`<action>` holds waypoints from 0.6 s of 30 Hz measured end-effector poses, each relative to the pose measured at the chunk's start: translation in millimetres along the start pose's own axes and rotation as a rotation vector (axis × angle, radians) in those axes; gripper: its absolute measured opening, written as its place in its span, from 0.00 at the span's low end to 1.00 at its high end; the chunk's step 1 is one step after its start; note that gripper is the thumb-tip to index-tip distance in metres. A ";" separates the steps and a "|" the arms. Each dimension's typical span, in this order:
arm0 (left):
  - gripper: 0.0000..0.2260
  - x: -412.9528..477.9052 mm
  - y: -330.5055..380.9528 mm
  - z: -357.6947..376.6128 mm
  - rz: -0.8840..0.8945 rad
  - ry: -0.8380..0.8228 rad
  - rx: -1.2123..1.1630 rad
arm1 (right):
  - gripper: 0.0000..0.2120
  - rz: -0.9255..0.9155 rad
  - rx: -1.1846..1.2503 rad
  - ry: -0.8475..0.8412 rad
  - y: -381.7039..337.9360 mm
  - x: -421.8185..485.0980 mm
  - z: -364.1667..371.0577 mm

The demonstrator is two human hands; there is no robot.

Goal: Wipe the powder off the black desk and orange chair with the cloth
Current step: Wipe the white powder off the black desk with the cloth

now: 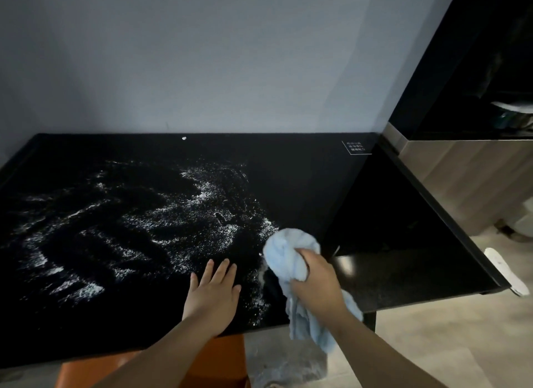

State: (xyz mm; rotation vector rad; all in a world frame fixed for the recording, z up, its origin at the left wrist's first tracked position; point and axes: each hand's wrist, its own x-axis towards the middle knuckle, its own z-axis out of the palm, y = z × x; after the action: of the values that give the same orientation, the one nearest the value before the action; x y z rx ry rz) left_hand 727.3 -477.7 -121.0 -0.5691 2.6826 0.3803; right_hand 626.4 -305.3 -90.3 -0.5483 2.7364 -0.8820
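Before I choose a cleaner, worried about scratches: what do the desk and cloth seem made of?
Desk: probably glossy black glass or lacquered board; its right end mirrors light. Cloth: soft pale-blue terry or microfibre, judging by its fuzzy, bunched folds.

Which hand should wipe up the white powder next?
The right hand: it grips the blue cloth, right at the edge of the powder on the black desk. The left hand lies flat on the desk, holding nothing.

Black desk: powder, cloth, left hand.
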 end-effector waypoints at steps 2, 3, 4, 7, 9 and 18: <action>0.23 8.1 5.1 -4.0 -0.020 0.011 -0.036 | 0.14 -0.044 0.147 0.054 4.8 14.6 -19.0; 0.23 11.8 6.6 -6.3 -0.030 0.013 -0.054 | 0.16 -0.066 0.139 0.116 12.3 24.1 -29.3; 0.23 15.2 8.9 -8.3 -0.043 0.012 -0.075 | 0.18 -0.053 0.066 0.171 23.7 35.5 -39.2; 0.22 26.9 17.5 -13.3 -0.108 0.024 -0.110 | 0.26 0.237 -0.117 0.188 58.4 69.6 -70.2; 0.22 33.4 19.6 -17.2 -0.152 0.037 -0.110 | 0.31 0.414 -0.208 0.160 74.6 82.5 -78.7; 0.22 51.4 7.6 -28.5 -0.322 0.067 -0.173 | 0.30 0.059 -0.482 0.151 41.4 138.6 -33.2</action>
State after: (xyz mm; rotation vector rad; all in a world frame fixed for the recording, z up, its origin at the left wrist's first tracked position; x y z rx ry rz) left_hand 671.8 -497.7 -115.1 -1.0647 2.5731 0.5105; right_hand 478.6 -313.9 -100.7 -0.4921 3.0955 -0.2484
